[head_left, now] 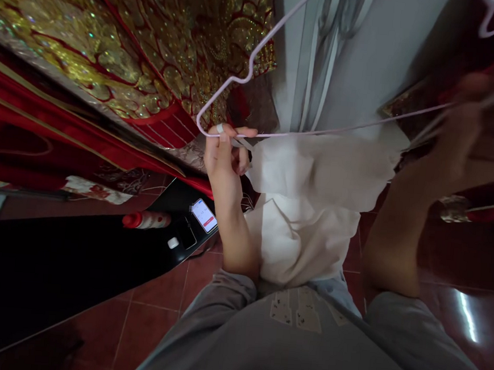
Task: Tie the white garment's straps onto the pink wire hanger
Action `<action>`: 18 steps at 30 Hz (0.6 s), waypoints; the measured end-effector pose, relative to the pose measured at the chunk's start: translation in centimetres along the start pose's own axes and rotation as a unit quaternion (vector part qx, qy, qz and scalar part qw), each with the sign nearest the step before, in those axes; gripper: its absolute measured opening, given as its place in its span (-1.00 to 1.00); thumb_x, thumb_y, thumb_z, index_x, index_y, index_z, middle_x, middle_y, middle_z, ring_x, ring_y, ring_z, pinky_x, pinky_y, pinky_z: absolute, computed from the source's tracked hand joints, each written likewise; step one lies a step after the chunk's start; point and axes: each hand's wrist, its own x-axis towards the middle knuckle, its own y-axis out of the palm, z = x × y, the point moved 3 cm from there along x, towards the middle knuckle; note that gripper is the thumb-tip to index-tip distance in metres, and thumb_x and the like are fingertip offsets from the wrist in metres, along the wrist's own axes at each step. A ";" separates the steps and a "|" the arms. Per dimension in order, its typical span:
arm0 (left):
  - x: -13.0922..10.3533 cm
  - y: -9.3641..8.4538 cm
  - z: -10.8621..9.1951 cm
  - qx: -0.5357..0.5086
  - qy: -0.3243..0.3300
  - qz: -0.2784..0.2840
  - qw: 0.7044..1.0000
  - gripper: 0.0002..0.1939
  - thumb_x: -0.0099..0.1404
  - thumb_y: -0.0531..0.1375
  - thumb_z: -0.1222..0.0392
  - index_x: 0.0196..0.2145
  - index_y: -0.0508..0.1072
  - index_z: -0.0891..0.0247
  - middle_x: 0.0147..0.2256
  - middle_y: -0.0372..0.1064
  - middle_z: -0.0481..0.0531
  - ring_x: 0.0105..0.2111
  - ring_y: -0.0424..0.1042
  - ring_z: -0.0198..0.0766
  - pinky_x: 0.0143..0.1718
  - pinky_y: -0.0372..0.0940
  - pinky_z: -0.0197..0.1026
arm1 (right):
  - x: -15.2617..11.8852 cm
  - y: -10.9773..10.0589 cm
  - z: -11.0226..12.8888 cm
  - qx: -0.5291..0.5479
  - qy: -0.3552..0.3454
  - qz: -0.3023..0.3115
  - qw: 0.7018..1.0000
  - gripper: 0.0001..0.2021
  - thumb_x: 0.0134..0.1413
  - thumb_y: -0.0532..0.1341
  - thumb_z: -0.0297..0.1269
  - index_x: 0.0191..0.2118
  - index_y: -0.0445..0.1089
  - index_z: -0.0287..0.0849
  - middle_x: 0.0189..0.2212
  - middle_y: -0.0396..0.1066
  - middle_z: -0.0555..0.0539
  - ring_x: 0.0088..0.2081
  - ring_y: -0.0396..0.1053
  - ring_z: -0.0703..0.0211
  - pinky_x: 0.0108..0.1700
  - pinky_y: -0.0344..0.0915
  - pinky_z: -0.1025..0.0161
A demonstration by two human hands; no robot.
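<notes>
A pale pink clothes hanger [250, 65] stretches across the view, its long lower bar running from left to right. At its left corner my left hand [226, 152] is closed around the bar, with a white band on one finger. A thin pale strap [242, 143] passes by these fingers to a cream cloth garment [312, 173], which hangs in folds below the bar in front of my body. My right hand [469, 131], smeared by motion, is by the bar's right end and another pale strap [429, 128]; its fingers cannot be made out.
Red and gold sequinned costumes [155, 46] hang at the left. Ahead is a grey-white panel [363, 63] with pale cords. A black table [74, 262] at the left bears a red-capped bottle [150, 219], a lit phone [205, 215], a dark phone [188, 234] and a small white case [173, 242].
</notes>
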 end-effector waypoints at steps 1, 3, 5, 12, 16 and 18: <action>0.0 0.0 0.0 0.001 -0.004 -0.006 1.000 -0.75 0.59 0.20 0.13 -0.30 0.35 0.21 -0.29 0.57 0.04 -0.70 -0.10 -0.46 -0.66 -0.18 -0.29 | 0.1 1.7 0.8 -0.009 -0.001 0.000 1.000 -0.58 0.39 0.22 0.05 0.28 0.31 0.20 0.27 0.37 0.00 0.38 0.31 -0.07 0.23 0.49 -0.07; 0.0 0.0 -0.1 0.008 -0.016 -0.019 1.000 -0.73 0.59 0.20 0.14 -0.32 0.35 0.21 -0.30 0.57 0.01 -0.70 -0.07 -0.46 -0.67 -0.15 -0.31 | 0.4 4.8 2.0 -0.026 -0.003 0.012 1.000 -0.65 0.35 0.26 0.02 0.18 0.41 0.15 0.11 0.51 -0.03 0.23 0.46 -0.06 0.13 0.53 -0.07; -0.1 0.2 -0.1 0.020 -0.024 -0.026 0.999 -0.72 0.59 0.20 0.13 -0.32 0.33 0.21 -0.31 0.57 0.01 -0.69 -0.06 -0.47 -0.67 -0.13 -0.32 | 0.7 7.0 2.6 -0.035 -0.007 0.022 0.999 -0.71 0.33 0.28 0.02 0.08 0.47 0.13 -0.02 0.57 -0.04 0.10 0.54 -0.04 0.08 0.53 -0.07; -0.1 -0.8 0.1 0.024 0.100 -0.058 0.993 -0.68 0.54 0.03 0.34 0.01 0.54 0.12 -0.17 0.66 0.04 -0.69 0.00 -0.48 -0.67 -0.14 -0.28 | -0.3 8.0 2.5 -0.104 -0.093 0.012 0.990 -0.79 0.38 0.17 0.02 -0.09 0.51 0.15 -0.26 0.62 0.02 -0.21 0.58 0.05 0.01 0.50 -0.08; 0.8 -3.2 0.7 0.088 0.206 -0.154 0.962 -0.66 0.50 0.11 0.40 0.01 0.63 0.12 -0.07 0.65 -0.03 -0.59 0.24 -0.51 -0.62 0.01 -0.34 | -0.2 8.1 2.2 -0.097 -0.091 0.013 0.991 -0.74 0.38 0.16 0.05 -0.05 0.51 0.09 -0.18 0.64 0.02 -0.18 0.59 0.07 0.04 0.51 -0.05; 1.3 -4.0 0.5 0.112 0.277 -0.178 0.938 -0.75 0.49 0.23 0.33 -0.02 0.65 0.08 -0.04 0.64 -0.07 -0.31 0.52 -0.37 -0.41 0.31 -0.31 | -0.2 8.0 2.2 -0.094 -0.086 0.017 0.992 -0.73 0.37 0.17 0.05 -0.04 0.51 0.07 -0.16 0.64 0.01 -0.16 0.59 0.05 0.07 0.49 -0.08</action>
